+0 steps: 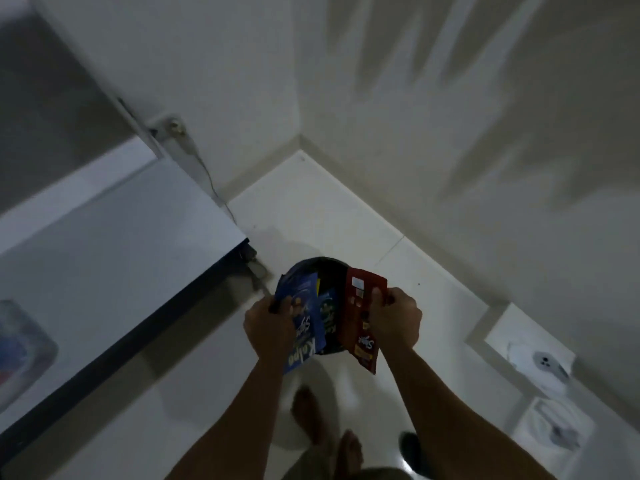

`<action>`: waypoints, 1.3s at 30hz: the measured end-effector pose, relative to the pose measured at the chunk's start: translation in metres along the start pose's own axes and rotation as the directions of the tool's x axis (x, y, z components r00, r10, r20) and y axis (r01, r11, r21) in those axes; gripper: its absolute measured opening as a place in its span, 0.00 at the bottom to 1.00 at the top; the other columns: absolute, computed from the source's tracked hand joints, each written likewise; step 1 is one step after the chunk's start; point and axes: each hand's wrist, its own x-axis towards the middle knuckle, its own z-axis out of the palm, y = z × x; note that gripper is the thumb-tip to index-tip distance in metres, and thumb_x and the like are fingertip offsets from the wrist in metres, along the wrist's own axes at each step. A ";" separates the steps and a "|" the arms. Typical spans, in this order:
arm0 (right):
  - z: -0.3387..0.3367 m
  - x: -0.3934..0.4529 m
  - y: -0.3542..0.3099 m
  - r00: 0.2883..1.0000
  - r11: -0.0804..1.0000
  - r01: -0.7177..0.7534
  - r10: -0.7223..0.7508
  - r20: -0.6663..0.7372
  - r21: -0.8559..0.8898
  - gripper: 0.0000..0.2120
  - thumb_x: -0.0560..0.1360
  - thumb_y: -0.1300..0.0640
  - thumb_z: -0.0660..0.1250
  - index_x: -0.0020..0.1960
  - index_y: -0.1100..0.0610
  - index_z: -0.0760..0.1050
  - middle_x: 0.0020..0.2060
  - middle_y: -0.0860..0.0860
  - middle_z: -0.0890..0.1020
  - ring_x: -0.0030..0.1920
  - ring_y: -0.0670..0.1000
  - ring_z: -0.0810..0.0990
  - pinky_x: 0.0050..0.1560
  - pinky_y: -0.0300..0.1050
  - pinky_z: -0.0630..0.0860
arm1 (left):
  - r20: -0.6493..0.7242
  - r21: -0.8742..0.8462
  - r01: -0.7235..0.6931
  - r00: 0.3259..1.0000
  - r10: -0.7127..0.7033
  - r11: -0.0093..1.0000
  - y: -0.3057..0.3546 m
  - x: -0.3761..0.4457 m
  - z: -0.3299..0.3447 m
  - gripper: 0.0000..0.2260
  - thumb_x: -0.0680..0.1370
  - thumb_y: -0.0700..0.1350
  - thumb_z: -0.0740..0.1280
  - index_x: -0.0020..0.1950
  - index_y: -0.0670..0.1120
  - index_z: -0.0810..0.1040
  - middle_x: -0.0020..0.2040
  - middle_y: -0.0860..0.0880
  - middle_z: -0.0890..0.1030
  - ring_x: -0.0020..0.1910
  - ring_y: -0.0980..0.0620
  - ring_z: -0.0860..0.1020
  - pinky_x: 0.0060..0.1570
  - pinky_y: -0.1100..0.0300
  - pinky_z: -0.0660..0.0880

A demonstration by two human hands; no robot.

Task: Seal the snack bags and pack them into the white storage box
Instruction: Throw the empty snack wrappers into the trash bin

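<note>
I stand over a white tiled floor in a dim room corner. My left hand (pixel 268 323) grips a blue snack bag (pixel 302 317) by its left edge. My right hand (pixel 394 317) grips a dark red snack bag (pixel 358 306) by its right edge. Between the two hangs a dark green snack bag (pixel 328 311), partly covered by them. All three bags are held above a round black container (pixel 320 265) on the floor, most of it hidden by the bags. The white storage box is not in view.
A white table (pixel 104 244) with a dark edge stands at the left, with a blurred plastic packet (pixel 20 351) on it. A cable (pixel 207 178) runs down the wall. White items (pixel 540 365) lie on the floor at the right. My bare feet (pixel 325 427) are below.
</note>
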 end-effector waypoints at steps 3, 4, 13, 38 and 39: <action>0.039 0.024 0.018 1.000 0.999 -0.026 0.026 0.011 -0.024 0.12 0.79 0.49 0.64 0.49 0.56 0.81 0.35 0.49 0.77 0.37 0.51 0.77 0.37 0.44 0.74 | 0.026 0.026 0.024 0.999 -0.025 0.999 -0.025 0.018 0.044 0.10 0.76 0.49 0.71 0.48 0.42 0.84 0.43 0.42 0.84 0.44 0.41 0.80 0.47 0.46 0.78; 0.052 0.033 0.024 0.999 0.999 -0.034 0.035 0.017 -0.032 0.12 0.79 0.49 0.64 0.49 0.56 0.81 0.35 0.48 0.77 0.37 0.51 0.76 0.37 0.43 0.73 | 0.026 0.037 0.025 0.999 -0.026 0.999 -0.032 0.024 0.058 0.11 0.76 0.49 0.71 0.49 0.41 0.84 0.44 0.42 0.84 0.45 0.40 0.80 0.48 0.46 0.78; 0.120 0.077 0.057 0.986 0.998 0.029 -0.018 0.164 -0.064 0.26 0.76 0.40 0.66 0.69 0.52 0.73 0.60 0.50 0.80 0.62 0.54 0.76 0.57 0.54 0.77 | 0.073 0.071 0.089 0.993 -0.094 0.994 -0.067 0.047 0.128 0.17 0.72 0.52 0.75 0.57 0.45 0.83 0.51 0.43 0.83 0.53 0.41 0.79 0.54 0.45 0.78; -0.075 -0.159 -0.150 0.683 0.801 0.573 -0.585 0.437 0.176 0.13 0.77 0.57 0.68 0.60 0.59 0.79 0.53 0.59 0.84 0.54 0.61 0.81 0.56 0.46 0.74 | -0.256 -0.126 0.001 0.966 -0.034 0.992 0.045 -0.105 -0.266 0.11 0.73 0.47 0.74 0.52 0.43 0.84 0.48 0.46 0.85 0.47 0.51 0.82 0.54 0.57 0.79; -0.072 -0.176 -0.155 0.670 0.796 0.575 -0.592 0.449 0.190 0.13 0.77 0.58 0.67 0.60 0.58 0.79 0.52 0.59 0.84 0.53 0.61 0.81 0.55 0.45 0.74 | -0.269 -0.137 0.011 0.962 -0.048 0.990 0.036 -0.111 -0.285 0.11 0.74 0.47 0.73 0.53 0.43 0.83 0.50 0.46 0.85 0.49 0.51 0.82 0.55 0.56 0.78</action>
